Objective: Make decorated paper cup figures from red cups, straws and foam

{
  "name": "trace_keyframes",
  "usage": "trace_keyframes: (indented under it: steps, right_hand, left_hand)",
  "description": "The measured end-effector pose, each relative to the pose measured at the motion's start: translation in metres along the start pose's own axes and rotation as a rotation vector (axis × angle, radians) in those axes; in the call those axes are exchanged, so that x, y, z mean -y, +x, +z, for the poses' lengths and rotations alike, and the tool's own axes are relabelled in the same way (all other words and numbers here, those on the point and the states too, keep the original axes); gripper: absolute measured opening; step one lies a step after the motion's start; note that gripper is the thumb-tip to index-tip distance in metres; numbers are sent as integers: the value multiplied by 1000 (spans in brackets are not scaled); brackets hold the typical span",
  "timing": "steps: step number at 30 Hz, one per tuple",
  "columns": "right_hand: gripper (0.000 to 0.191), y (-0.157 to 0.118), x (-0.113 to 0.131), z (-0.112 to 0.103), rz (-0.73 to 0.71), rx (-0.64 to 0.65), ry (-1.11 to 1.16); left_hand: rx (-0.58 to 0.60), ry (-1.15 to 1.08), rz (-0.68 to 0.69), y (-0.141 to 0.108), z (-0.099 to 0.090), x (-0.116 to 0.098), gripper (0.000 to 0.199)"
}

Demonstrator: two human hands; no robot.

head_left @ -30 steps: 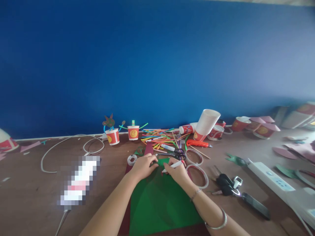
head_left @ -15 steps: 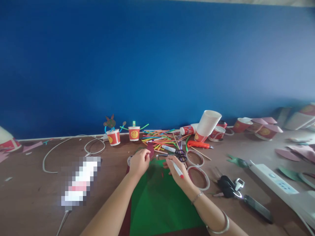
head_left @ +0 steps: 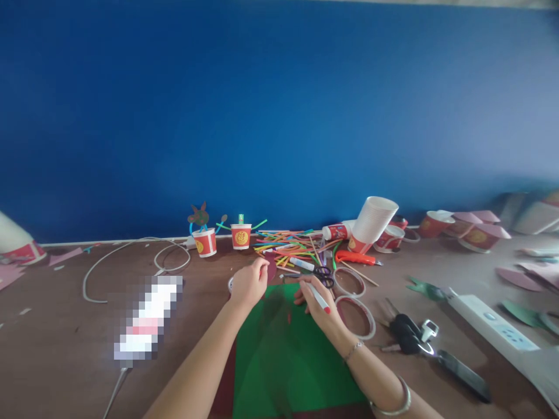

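A white marker pen with a red end [head_left: 320, 299] is gripped in my right hand [head_left: 318, 308], which rests over the upper right of a green paper sheet [head_left: 301, 372]. My left hand [head_left: 251, 282] is closed at the sheet's upper left corner; its fingers are curled and whatever they hold, if anything, is hidden. Just beyond that hand lies a dark red paper piece [head_left: 271, 266]. Under the green sheet, a dark red sheet [head_left: 226, 381] shows along the left edge. Scissors with dark handles [head_left: 324, 273] and a glue stick [head_left: 302, 264] lie beyond my hands.
Colourful sticks [head_left: 288, 244] are heaped by the wall. Two decorated cups [head_left: 205, 241] stand left of them, stacked paper cups [head_left: 373, 224] right. Tape rolls [head_left: 356, 317], an orange cutter [head_left: 356, 257], keys [head_left: 406, 334] and a power strip [head_left: 493, 326] lie right; a blurred-out device [head_left: 148, 320] lies left.
The view has shifted slightly, so the scene sits a little further right. My left hand has moved up slightly. The marker pen stays in my right hand.
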State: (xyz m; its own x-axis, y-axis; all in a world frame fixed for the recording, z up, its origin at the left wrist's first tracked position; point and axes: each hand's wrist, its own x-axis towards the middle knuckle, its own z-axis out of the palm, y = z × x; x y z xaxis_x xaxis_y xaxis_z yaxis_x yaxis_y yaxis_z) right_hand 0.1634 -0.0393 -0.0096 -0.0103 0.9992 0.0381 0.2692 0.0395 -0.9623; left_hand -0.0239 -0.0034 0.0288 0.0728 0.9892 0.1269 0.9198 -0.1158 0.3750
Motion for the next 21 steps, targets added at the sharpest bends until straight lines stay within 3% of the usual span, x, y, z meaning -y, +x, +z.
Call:
trace_keyframes:
  steps: [3, 6, 11, 16, 21]
  right_hand:
    - [37, 0, 0, 1, -15, 32, 15]
    - [34, -1, 0, 1, -18, 82, 15]
    - [32, -3, -2, 1, 18, 116, 28]
    - [34, -4, 2, 2, 83, 178, 44]
    - [42, -5, 11, -7, -84, 114, 7]
  left_hand:
    - [27, -14, 37, 4, -8, -3, 30]
    - [95, 9, 137, -8, -10, -9, 32]
    - [296, 170, 314, -62, 2, -22, 30]
    - [385, 202, 367, -104, 16, -22, 49]
    - [434, 177, 620, -110, 13, -12, 52]
